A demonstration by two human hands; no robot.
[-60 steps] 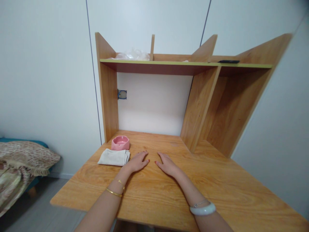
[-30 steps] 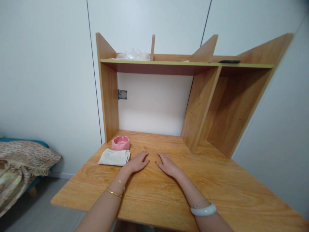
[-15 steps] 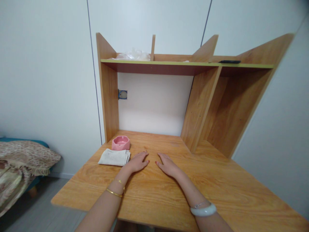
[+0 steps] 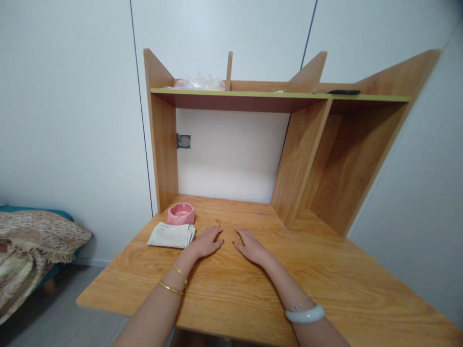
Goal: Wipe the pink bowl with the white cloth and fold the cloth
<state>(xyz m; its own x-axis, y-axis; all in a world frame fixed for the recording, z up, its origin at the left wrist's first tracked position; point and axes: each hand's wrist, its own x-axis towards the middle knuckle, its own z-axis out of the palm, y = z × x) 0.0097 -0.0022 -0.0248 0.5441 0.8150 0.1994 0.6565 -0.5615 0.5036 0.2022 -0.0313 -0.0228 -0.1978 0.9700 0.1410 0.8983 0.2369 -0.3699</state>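
Observation:
My left hand [image 4: 207,242] lies flat on the wooden desk [image 4: 224,299], palm down, thumb apart from the fingers. It holds nothing. Mirroring it a short way to the right, my right hand [image 4: 251,246] also rests palm down with its thumb spread and nothing in it. Just left of my left hand is a folded light grey cloth [image 4: 170,235], its right edge close to my wrist. Behind the cloth stands a pink ashtray [image 4: 181,214] with a notched rim.
A wooden shelf unit [image 4: 164,149] rises from the back of the desk. On its upper shelf lie a clear plastic bag [image 4: 200,83] and a flat black object [image 4: 343,92]. An open socket box [image 4: 184,141] shows in the wall. A bed with a patterned blanket [image 4: 36,236] stands at left.

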